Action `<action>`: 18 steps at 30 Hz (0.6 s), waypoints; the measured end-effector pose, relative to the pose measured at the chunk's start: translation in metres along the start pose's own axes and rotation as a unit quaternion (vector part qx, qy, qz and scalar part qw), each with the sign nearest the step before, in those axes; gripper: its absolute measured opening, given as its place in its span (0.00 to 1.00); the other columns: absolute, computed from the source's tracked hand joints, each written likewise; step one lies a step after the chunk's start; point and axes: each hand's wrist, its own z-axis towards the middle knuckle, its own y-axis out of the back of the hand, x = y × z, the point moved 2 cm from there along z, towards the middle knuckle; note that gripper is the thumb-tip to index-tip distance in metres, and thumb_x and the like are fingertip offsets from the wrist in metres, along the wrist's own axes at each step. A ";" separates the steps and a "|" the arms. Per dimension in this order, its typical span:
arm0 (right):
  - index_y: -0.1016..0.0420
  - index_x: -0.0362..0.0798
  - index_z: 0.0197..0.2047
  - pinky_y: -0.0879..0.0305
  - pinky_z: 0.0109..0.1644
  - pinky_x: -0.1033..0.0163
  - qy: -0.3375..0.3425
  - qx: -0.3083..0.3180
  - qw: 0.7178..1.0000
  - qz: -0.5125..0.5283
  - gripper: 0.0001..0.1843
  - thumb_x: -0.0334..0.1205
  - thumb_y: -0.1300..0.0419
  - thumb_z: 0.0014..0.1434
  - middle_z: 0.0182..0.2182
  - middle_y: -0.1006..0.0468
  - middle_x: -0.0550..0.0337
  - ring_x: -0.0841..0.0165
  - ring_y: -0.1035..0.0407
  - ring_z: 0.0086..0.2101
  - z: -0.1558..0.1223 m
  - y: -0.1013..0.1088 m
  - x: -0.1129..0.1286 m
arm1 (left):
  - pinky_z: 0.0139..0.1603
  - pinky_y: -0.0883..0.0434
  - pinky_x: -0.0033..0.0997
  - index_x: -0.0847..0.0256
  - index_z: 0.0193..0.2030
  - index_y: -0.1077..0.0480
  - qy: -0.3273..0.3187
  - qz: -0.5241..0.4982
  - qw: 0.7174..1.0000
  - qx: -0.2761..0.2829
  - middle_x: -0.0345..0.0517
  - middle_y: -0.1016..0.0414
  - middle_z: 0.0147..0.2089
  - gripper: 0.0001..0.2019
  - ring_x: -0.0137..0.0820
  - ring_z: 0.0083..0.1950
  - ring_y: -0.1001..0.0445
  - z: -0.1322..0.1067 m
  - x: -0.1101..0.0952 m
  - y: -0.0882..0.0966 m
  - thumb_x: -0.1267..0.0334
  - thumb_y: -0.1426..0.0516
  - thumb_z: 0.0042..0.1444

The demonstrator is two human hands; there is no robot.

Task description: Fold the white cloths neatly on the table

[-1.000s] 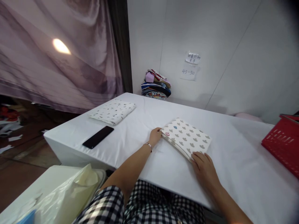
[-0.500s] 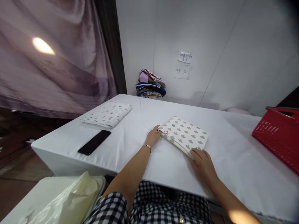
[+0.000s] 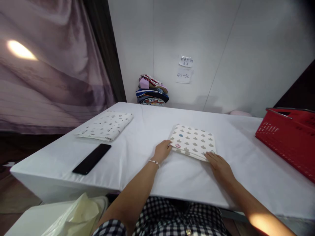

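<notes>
A folded white cloth [image 3: 193, 141] with grey mouse-head shapes and a few coloured outlines lies flat on the white-covered table [image 3: 145, 131] in front of me. My left hand [image 3: 162, 150] is closed on its near left corner, the fingertips pinching the edge. At the near right corner, my right hand [image 3: 219, 165] has its fingers together over the top of the cloth; its thumb is hidden. Another folded white cloth [image 3: 107, 126], printed with small dark marks, rests at the table's left side, away from both hands.
A black phone [image 3: 92, 159] lies near the left front edge. At the right stands a red plastic basket [image 3: 285, 137]. Folded fabrics [image 3: 152, 91] are stacked beyond the far edge, by the wall. A pale plastic bag [image 3: 76, 216] sits on a white surface at lower left.
The patterned cloth has turned slightly, its near edge lying more level across my view. Both hands have shifted with its corners. My view has swung a little to the right.
</notes>
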 end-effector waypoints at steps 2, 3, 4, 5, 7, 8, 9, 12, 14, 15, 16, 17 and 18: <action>0.31 0.48 0.54 0.36 0.53 0.53 -0.009 -0.007 1.000 0.012 0.25 0.27 0.56 0.58 0.52 0.28 0.54 0.62 0.34 0.52 -0.008 0.001 -0.007 | 0.50 0.37 0.29 0.52 0.48 0.30 -0.013 0.023 0.999 0.018 0.41 0.27 0.48 0.14 0.33 0.48 0.30 -0.008 -0.004 0.001 0.65 0.49 0.56; 0.31 0.48 0.55 0.37 0.54 0.52 -0.017 -0.008 1.000 0.016 0.24 0.28 0.56 0.58 0.53 0.28 0.54 0.62 0.35 0.53 -0.010 0.000 -0.007 | 0.49 0.37 0.29 0.52 0.48 0.30 -0.016 0.033 0.999 0.024 0.41 0.27 0.47 0.14 0.32 0.47 0.30 -0.010 -0.005 0.002 0.65 0.49 0.55; 0.32 0.48 0.55 0.38 0.55 0.51 -0.026 -0.007 0.999 0.017 0.23 0.30 0.55 0.59 0.53 0.29 0.53 0.61 0.36 0.53 -0.012 0.000 -0.006 | 0.48 0.36 0.29 0.52 0.48 0.30 -0.017 0.039 0.999 0.027 0.41 0.27 0.47 0.14 0.32 0.46 0.30 -0.011 -0.006 0.003 0.65 0.49 0.55; 0.32 0.47 0.55 0.38 0.55 0.50 -0.034 -0.003 0.999 0.015 0.22 0.32 0.54 0.59 0.53 0.29 0.52 0.60 0.36 0.54 -0.011 0.000 -0.004 | 0.47 0.36 0.28 0.52 0.48 0.30 -0.017 0.038 0.999 0.026 0.41 0.27 0.47 0.14 0.31 0.45 0.30 -0.012 -0.006 0.003 0.65 0.49 0.55; 0.32 0.45 0.55 0.39 0.55 0.49 -0.039 0.013 0.999 0.013 0.21 0.37 0.51 0.60 0.53 0.29 0.49 0.58 0.36 0.53 -0.006 0.000 0.004 | 0.45 0.36 0.28 0.52 0.47 0.31 -0.013 0.027 0.999 0.016 0.40 0.27 0.45 0.14 0.30 0.42 0.29 -0.012 -0.005 0.004 0.65 0.48 0.54; 0.32 0.44 0.55 0.39 0.55 0.49 -0.038 0.021 0.999 0.014 0.21 0.39 0.50 0.59 0.52 0.29 0.47 0.57 0.36 0.53 0.000 0.000 0.009 | 0.44 0.35 0.28 0.53 0.47 0.31 -0.009 0.018 1.000 0.008 0.40 0.27 0.44 0.14 0.30 0.40 0.29 -0.011 -0.005 0.004 0.65 0.48 0.54; 0.32 0.43 0.55 0.38 0.55 0.49 -0.038 0.029 0.999 0.016 0.21 0.40 0.49 0.59 0.52 0.29 0.47 0.57 0.35 0.53 0.006 0.001 0.014 | 0.44 0.35 0.28 0.53 0.47 0.31 -0.005 0.009 1.000 -0.001 0.40 0.28 0.43 0.13 0.29 0.39 0.29 -0.011 -0.004 0.003 0.65 0.47 0.54; 0.32 0.44 0.54 0.37 0.53 0.50 -0.049 0.051 0.997 0.029 0.21 0.42 0.50 0.60 0.52 0.29 0.47 0.57 0.35 0.52 0.029 0.003 0.029 | 0.43 0.33 0.28 0.54 0.47 0.34 -0.012 -0.008 1.000 -0.026 0.40 0.30 0.46 0.14 0.28 0.37 0.29 -0.010 -0.004 0.002 0.66 0.47 0.53; 0.31 0.43 0.55 0.37 0.53 0.51 -0.052 0.063 0.996 0.046 0.21 0.43 0.51 0.62 0.52 0.29 0.47 0.57 0.35 0.52 0.045 0.003 0.038 | 0.44 0.33 0.29 0.54 0.47 0.34 -0.051 -0.007 0.998 -0.041 0.41 0.33 0.50 0.14 0.29 0.41 0.30 -0.010 -0.005 0.001 0.68 0.47 0.52; 0.31 0.44 0.54 0.36 0.53 0.51 -0.049 0.066 0.995 0.056 0.21 0.42 0.52 0.63 0.52 0.29 0.48 0.58 0.35 0.52 0.052 0.002 0.042 | 0.47 0.33 0.30 0.55 0.47 0.34 -0.076 -0.003 0.996 -0.047 0.42 0.35 0.52 0.15 0.30 0.45 0.31 -0.010 -0.006 0.001 0.69 0.48 0.52; 0.30 0.44 0.54 0.36 0.52 0.52 -0.042 0.067 0.995 0.067 0.20 0.41 0.53 0.63 0.52 0.29 0.49 0.58 0.35 0.52 0.058 0.001 0.045 | 0.49 0.34 0.31 0.55 0.46 0.34 -0.101 0.002 0.994 -0.052 0.43 0.35 0.53 0.15 0.31 0.49 0.32 -0.009 -0.007 0.001 0.71 0.48 0.52; 0.30 0.45 0.53 0.36 0.52 0.52 -0.036 0.065 0.994 0.078 0.20 0.40 0.54 0.63 0.52 0.28 0.50 0.59 0.34 0.51 0.064 -0.001 0.048 | 0.51 0.35 0.31 0.56 0.45 0.34 -0.121 0.006 0.991 -0.054 0.43 0.35 0.53 0.15 0.32 0.52 0.34 -0.009 -0.007 0.000 0.73 0.49 0.51; 0.29 0.46 0.52 0.36 0.52 0.53 -0.033 0.060 0.994 0.088 0.19 0.39 0.54 0.63 0.51 0.27 0.51 0.60 0.34 0.50 0.068 -0.003 0.049 | 0.52 0.36 0.32 0.56 0.43 0.33 -0.135 0.008 0.989 -0.054 0.43 0.35 0.52 0.15 0.32 0.53 0.36 -0.008 -0.007 0.000 0.75 0.50 0.51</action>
